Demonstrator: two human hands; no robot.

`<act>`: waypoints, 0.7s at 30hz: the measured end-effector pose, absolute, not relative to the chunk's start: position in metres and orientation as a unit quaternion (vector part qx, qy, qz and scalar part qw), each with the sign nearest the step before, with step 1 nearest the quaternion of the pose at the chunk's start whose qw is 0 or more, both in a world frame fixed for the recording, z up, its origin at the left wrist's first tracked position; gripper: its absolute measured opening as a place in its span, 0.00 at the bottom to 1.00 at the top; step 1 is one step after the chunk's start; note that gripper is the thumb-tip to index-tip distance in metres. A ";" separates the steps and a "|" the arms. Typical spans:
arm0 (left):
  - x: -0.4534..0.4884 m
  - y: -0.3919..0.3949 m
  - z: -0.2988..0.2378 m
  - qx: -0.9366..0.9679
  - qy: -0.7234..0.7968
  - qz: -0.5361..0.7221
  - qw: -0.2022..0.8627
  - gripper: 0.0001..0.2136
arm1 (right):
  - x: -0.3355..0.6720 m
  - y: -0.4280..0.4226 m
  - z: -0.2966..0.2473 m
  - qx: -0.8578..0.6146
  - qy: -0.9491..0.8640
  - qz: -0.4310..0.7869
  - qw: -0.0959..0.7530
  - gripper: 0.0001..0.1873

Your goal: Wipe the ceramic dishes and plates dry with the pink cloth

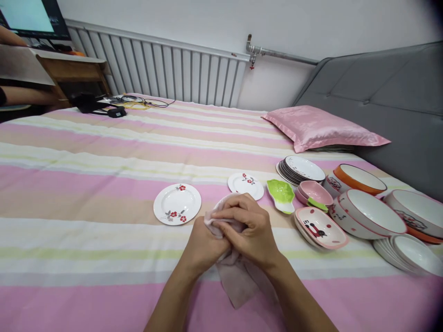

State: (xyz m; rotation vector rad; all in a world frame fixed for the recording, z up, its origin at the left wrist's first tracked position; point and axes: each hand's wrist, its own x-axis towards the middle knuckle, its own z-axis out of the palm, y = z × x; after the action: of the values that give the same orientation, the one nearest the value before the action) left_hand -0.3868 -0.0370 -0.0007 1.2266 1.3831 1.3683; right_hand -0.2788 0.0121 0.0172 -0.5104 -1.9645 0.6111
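Both my hands are clasped together over a pale pink cloth point(238, 276) above the striped bed. My left hand point(204, 244) grips the cloth from the left, fingers curled under it. My right hand point(249, 230) wraps over the top, fingers closed on the same cloth. Its loose end hangs down between my wrists. A white plate with red flowers point(177, 203) lies just beyond my left hand. A smaller flowered plate point(245, 185) lies beyond my right hand.
To the right lie a green leaf-shaped dish point(281, 193), pink bowls point(314, 192), a pink oval dish point(321, 227), a stack of plates point(301, 169) and several large bowls point(370, 214). A pink pillow point(321, 127) rests against the grey headboard. Cables and a black device point(104, 106) lie far left.
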 end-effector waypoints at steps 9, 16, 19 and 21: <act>-0.386 -0.038 0.001 0.486 0.550 0.536 0.418 0.02 | -0.277 0.014 0.017 -0.230 -0.800 0.273 0.482 0.09; -0.386 -0.039 0.001 0.439 0.571 0.535 0.442 0.06 | -0.273 0.032 0.004 -0.356 -0.672 0.311 0.570 0.04; -0.388 -0.039 0.003 0.423 0.566 0.543 0.454 0.10 | -0.272 0.037 -0.001 -0.377 -0.614 0.382 0.579 0.07; -0.388 -0.039 0.005 0.408 0.560 0.556 0.459 0.12 | -0.271 0.038 -0.003 -0.386 -0.565 0.456 0.569 0.10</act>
State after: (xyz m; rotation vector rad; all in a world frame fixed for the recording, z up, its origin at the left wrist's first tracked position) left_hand -0.3884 -0.0389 0.0053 1.0048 1.3798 1.3695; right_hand -0.2710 0.0383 -0.0026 -0.9067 -1.3272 1.0707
